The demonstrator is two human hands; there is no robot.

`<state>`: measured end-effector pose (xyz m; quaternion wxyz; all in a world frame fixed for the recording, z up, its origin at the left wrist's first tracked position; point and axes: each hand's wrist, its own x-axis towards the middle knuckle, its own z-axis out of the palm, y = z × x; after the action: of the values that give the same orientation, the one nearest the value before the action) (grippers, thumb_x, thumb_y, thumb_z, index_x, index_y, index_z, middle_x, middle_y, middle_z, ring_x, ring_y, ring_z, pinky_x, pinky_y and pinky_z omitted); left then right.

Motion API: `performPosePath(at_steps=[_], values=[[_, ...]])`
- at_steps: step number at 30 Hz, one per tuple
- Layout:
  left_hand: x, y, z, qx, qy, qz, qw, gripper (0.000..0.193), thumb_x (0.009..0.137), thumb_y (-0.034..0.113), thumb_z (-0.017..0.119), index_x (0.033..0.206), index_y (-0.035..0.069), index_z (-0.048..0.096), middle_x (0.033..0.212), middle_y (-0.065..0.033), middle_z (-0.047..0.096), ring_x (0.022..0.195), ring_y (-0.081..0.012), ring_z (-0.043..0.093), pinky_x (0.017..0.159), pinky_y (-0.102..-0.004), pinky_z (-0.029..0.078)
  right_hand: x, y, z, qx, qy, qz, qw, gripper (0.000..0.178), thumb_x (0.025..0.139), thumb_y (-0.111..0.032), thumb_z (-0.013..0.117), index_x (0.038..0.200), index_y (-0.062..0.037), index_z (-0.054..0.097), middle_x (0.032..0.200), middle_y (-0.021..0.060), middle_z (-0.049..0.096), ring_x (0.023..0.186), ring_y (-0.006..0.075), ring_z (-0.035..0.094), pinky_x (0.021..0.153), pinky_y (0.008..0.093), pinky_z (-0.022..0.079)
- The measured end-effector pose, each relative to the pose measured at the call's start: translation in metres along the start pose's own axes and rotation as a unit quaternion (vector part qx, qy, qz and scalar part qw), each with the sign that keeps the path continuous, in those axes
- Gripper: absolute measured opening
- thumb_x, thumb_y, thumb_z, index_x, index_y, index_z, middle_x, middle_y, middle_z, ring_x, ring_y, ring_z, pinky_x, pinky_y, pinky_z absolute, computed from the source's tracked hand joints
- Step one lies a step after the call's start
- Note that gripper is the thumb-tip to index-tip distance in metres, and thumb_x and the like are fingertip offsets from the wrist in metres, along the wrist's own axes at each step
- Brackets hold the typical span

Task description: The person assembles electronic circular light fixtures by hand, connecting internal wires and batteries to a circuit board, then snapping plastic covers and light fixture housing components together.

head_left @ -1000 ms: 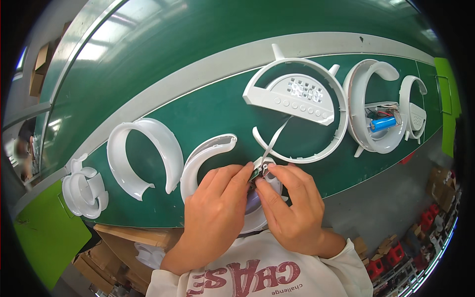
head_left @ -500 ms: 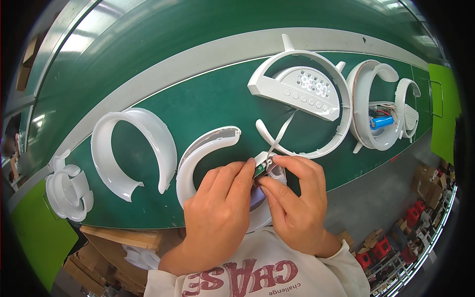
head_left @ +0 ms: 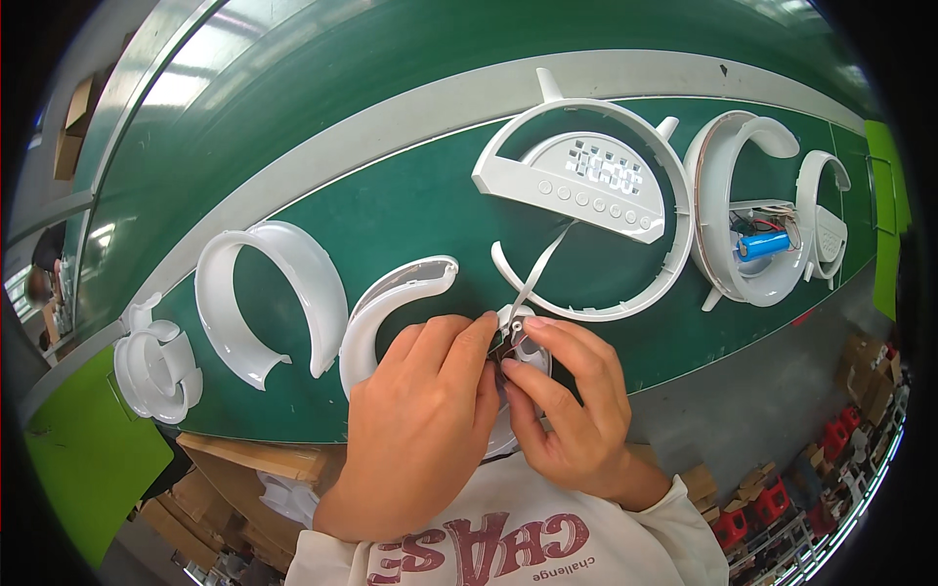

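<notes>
Both of my hands meet over a white C-shaped housing (head_left: 363, 337) near the table's front edge. A small white part with a bit of circuit board (head_left: 505, 322) shows between the fingertips. My left hand (head_left: 415, 420) is closed on the board from the left. On the other side my right hand (head_left: 576, 415) has thumb and forefinger curled close around thin dark wires; what exactly they grip is hidden. A flat white ribbon cable (head_left: 539, 271) runs from this spot up to a white ring-shaped clock front (head_left: 598, 213) with a row of buttons and a digit panel.
On the right, another white ring housing (head_left: 720, 220) contains a blue cylindrical battery (head_left: 764, 244) and wires; a smaller part (head_left: 831, 239) stands beside it. To the left lie a white open ring (head_left: 220, 303) and stacked curved pieces (head_left: 156, 371). Cardboard boxes (head_left: 249, 454) sit below the table edge.
My view has shifted slightly. The fingers of both hands have moved a little around the small board, and less of its green surface shows. The clock front stays on the table.
</notes>
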<state>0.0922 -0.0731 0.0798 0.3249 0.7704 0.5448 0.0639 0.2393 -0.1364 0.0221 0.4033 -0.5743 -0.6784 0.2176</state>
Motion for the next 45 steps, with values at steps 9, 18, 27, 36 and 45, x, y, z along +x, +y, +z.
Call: performPosePath(at_steps=[9,18,27,36,45], values=[[0.003,-0.005,-0.005,-0.015,-0.02,0.011,1.0,0.038,0.081,-0.001,0.071,0.119,0.003,0.069,0.102,-0.0128,0.07,0.087,-0.0321,0.068,0.071,-0.0396,0.054,-0.003,0.002,0.008,0.024,0.029,0.0,0.999,0.028,0.077,0.004,0.079,0.104,0.0033,0.071,0.125,0.0221,0.065,0.112,0.0389,0.066,0.088,0.0432,0.059],[0.015,0.002,-0.01,0.027,-0.089,-0.014,0.996,0.03,0.087,0.008,0.07,0.116,0.003,0.067,0.103,-0.0097,0.067,0.094,-0.0298,0.066,0.074,-0.0415,0.055,-0.015,0.009,0.01,0.116,0.051,0.024,0.992,0.049,0.075,0.0,0.082,0.121,0.0007,0.063,0.128,0.0223,0.063,0.115,0.0402,0.065,0.091,0.0444,0.059],[0.014,-0.001,-0.016,0.008,-0.099,0.007,0.995,0.031,0.085,0.005,0.072,0.116,0.002,0.067,0.104,-0.011,0.067,0.092,-0.0315,0.066,0.075,-0.0412,0.054,-0.013,0.004,0.009,0.059,0.048,0.0,0.997,0.03,0.078,-0.001,0.08,0.105,0.0017,0.068,0.129,0.0247,0.063,0.116,0.0411,0.065,0.093,0.0458,0.059],[0.011,-0.004,-0.01,0.016,-0.077,0.036,0.996,0.033,0.084,0.002,0.073,0.117,0.003,0.067,0.106,-0.0109,0.067,0.09,-0.0302,0.066,0.073,-0.0395,0.054,-0.006,-0.006,0.008,0.02,0.062,0.012,0.998,0.019,0.08,-0.003,0.078,0.093,0.0013,0.066,0.12,0.0224,0.068,0.11,0.0385,0.068,0.092,0.0487,0.06],[0.002,-0.018,-0.004,0.064,0.033,0.177,0.982,0.039,0.073,-0.002,0.077,0.11,0.008,0.073,0.109,-0.0065,0.063,0.099,-0.0272,0.061,0.074,-0.0395,0.051,-0.018,-0.005,0.011,0.064,0.109,0.037,0.991,0.019,0.079,-0.001,0.074,0.095,-0.0002,0.063,0.129,0.0241,0.062,0.116,0.0399,0.064,0.097,0.0522,0.056]])
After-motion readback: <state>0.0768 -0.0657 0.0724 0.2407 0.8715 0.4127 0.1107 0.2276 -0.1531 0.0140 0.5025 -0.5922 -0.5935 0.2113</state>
